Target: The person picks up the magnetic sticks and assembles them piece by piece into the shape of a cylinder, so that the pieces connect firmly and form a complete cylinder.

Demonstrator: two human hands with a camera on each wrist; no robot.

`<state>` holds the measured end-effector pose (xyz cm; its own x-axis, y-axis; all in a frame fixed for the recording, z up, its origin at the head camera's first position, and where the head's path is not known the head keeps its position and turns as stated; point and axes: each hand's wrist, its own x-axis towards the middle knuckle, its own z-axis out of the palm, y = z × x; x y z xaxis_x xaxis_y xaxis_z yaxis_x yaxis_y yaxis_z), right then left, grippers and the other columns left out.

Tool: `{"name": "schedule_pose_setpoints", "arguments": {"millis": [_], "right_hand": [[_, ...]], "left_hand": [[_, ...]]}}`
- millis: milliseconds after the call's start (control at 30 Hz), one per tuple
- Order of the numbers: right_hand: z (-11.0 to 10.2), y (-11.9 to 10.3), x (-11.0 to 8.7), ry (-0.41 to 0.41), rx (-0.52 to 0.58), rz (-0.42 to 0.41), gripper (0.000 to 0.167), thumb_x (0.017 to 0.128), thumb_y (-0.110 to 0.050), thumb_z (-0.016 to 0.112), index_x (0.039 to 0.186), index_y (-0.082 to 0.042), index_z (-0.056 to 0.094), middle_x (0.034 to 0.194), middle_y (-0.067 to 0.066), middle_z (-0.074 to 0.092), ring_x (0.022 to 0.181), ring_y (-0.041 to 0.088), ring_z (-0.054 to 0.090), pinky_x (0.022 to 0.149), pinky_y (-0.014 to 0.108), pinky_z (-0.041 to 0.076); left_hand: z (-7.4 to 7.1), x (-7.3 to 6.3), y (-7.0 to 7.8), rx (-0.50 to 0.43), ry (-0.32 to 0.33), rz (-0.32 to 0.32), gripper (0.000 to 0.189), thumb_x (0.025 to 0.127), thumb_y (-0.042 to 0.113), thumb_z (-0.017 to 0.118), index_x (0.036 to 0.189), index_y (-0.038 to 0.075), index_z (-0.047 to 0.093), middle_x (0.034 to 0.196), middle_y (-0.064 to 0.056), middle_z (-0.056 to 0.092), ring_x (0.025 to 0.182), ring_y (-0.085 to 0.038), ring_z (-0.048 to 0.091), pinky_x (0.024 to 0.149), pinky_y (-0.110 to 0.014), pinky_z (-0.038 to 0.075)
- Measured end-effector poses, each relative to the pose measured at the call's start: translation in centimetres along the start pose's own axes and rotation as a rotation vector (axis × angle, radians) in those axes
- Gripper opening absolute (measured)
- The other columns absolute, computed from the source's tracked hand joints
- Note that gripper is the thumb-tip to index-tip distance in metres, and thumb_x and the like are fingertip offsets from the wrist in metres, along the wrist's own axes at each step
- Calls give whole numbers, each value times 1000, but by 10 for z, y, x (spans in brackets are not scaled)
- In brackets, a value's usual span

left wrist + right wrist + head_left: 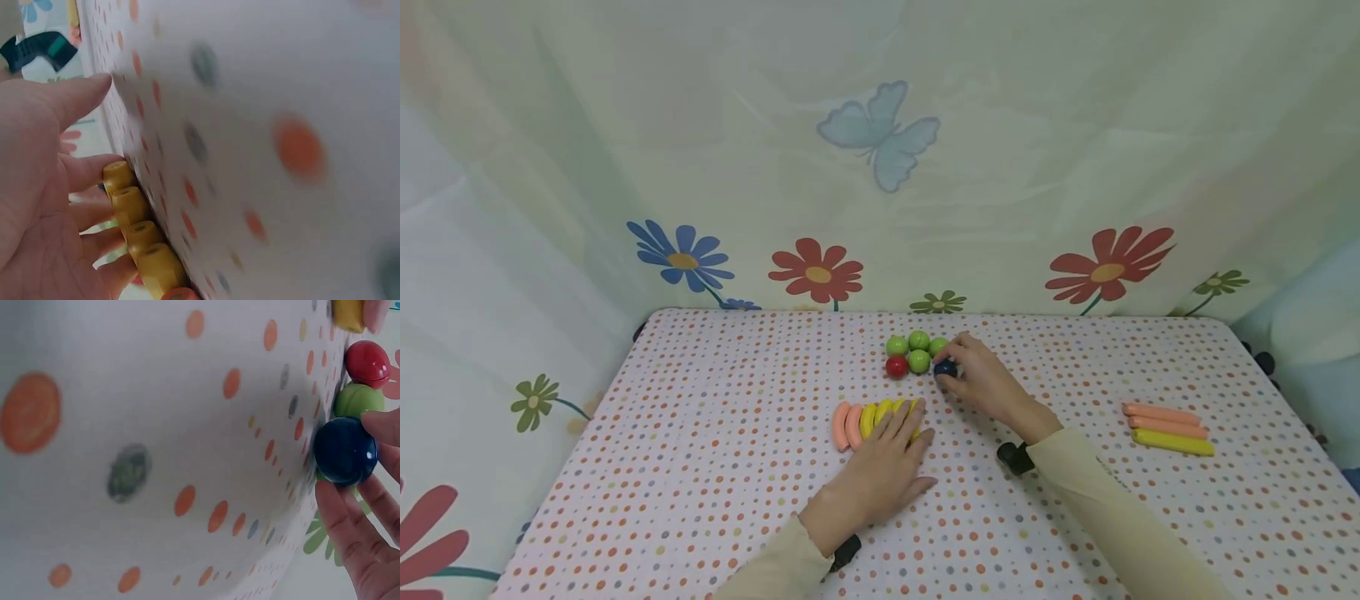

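Sticks and curved pieces look lined up, my left fingers outstretched against the latter; my right fingers pinch the blue ball. Settling it seems to remain.

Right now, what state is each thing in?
Right hand: pinching blue ball
Blue ball: held by fingertips
Red ball: unheld
Green balls: four, unheld, clustered
Left hand: fingers extended, resting on yellow curved pieces
Yellow curved pieces: lined up, partly covered
Pink curved pieces: lined up, uncovered
Straight sticks: lying together, untouched
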<state>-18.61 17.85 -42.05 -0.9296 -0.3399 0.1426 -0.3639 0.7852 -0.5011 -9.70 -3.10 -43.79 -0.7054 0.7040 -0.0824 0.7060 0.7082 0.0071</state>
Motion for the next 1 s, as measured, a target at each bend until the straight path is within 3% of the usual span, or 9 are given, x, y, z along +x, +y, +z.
{"name": "schedule_pose_setpoints", "arguments": {"millis": [267,433,567,700,833,1000], "right_hand": [[-5,6,-4,-6,60,22,21,91,-1,78,110,3,71,105,15,60,96,30,64,82,44,58],[-9,11,-7,-26,90,29,22,91,-3,78,111,3,70,107,16,60,94,29,64,80,42,57],[-10,14,-10,-26,110,35,23,90,-2,79,111,3,70,106,16,60,92,29,65,81,43,59],[-9,18,-11,-19,136,46,25,89,-1,80,111,4,70,104,15,60,93,31,66,81,43,59],[-9,19,-12,-11,155,53,24,87,-1,81,109,3,71,102,14,61,95,31,67,81,43,60],[-7,16,-12,-27,187,32,23,87,1,83,107,2,71,102,15,61,95,32,67,81,42,60]], "left_hand": [[-1,-20,-29,-164,21,-7,60,111,42,51,157,5,44,172,-19,16,159,-35,17,127,-45,21],[0,-32,-49,-224,36,-10,60,110,40,53,157,3,44,172,-21,18,159,-37,17,127,-47,20],[1,-35,-55,-254,63,-11,59,110,40,53,154,1,48,170,-21,23,158,-37,20,126,-48,22],[-2,-30,-54,-289,160,-52,53,109,35,58,147,-1,55,161,-22,40,148,-38,42,119,-50,37],[-5,-21,-52,-287,297,-97,44,103,23,70,138,-1,62,140,-19,60,117,-34,66,97,-46,56],[-7,-14,-47,-340,350,-133,38,98,9,75,132,-4,65,126,-15,64,105,-26,68,84,-37,60]]}}
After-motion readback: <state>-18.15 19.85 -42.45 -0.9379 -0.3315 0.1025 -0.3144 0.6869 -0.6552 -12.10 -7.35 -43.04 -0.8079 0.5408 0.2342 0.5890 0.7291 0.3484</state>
